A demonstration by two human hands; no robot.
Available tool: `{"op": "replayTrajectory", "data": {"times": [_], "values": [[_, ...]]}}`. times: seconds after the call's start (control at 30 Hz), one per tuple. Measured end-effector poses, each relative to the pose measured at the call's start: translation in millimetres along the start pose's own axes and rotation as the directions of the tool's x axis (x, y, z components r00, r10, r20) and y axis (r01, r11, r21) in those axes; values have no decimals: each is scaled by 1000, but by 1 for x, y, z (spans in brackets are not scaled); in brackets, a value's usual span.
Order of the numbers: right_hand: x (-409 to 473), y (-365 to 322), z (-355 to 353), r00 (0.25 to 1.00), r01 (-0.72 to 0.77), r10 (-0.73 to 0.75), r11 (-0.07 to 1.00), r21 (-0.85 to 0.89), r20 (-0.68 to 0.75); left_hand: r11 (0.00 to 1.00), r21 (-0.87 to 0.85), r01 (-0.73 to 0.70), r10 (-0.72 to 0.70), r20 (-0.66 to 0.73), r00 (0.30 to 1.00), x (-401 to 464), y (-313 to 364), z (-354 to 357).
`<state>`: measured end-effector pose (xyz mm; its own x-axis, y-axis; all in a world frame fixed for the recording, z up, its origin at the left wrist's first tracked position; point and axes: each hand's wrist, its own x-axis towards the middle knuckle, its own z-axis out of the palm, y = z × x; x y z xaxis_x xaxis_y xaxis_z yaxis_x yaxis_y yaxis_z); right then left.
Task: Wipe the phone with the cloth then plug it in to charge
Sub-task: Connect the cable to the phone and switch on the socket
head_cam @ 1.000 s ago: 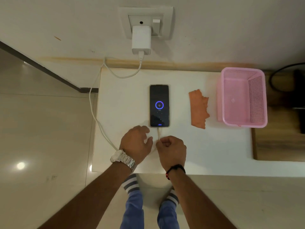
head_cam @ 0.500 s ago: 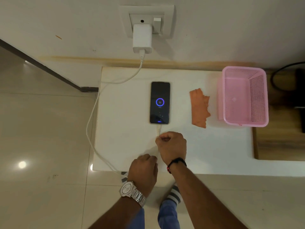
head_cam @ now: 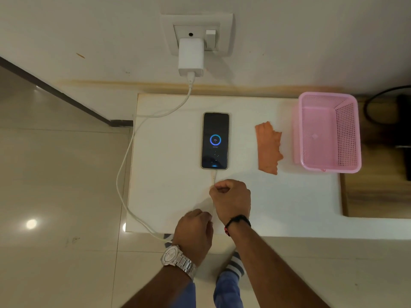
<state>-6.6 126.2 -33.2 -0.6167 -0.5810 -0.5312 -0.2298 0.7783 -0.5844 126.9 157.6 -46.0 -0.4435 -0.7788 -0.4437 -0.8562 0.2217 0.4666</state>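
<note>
The phone [head_cam: 215, 140] lies face up on the white counter [head_cam: 169, 174], its screen lit with a blue charging ring. A white cable [head_cam: 121, 172] runs from the white charger [head_cam: 190, 56] in the wall socket [head_cam: 196, 33], loops off the counter's left edge and comes back to the phone's near end. My right hand [head_cam: 230, 200] pinches the cable just below the phone. Nearer the counter's front edge, my left hand [head_cam: 193, 232] is closed on the same cable. The orange cloth [head_cam: 268, 147] lies flat to the right of the phone.
An empty pink plastic basket [head_cam: 351, 134] stands at the counter's right end, beside the cloth. A dark cable and device [head_cam: 403, 130] sit on the wooden surface further right. Tiled floor lies to the left and below, with my striped socks under the counter's edge.
My left hand has slid back along the cable from near the phone to the counter's front edge. The cable loop at the wall has pulled straighter. My right hand has stayed on the cable.
</note>
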Motion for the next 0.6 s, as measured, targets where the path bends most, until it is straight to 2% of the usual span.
{"op": "replayTrajectory", "data": {"times": [0.1,0.23,0.33,0.43,0.5,0.6], "values": [[-2,0,-7,1000,8,-8,1000,16,14,999,-43,16,-17,-30,999,-2,3,-9],[3,8,-32,996,27,-21,997,69,-87,996,-88,-32,15,-192,981,7,16,-38],[15,22,-58,983,-68,109,964,256,-150,984,-127,-126,88,-269,959,33,35,-67],[30,34,-82,934,-206,318,851,483,-161,961,-172,-215,157,-300,941,71,63,-86],[40,39,-94,900,-236,392,805,544,-191,946,-182,-266,202,-310,929,101,83,-90],[54,39,-102,880,-237,415,805,545,-231,940,-138,-312,268,-268,926,148,112,-86]]}}
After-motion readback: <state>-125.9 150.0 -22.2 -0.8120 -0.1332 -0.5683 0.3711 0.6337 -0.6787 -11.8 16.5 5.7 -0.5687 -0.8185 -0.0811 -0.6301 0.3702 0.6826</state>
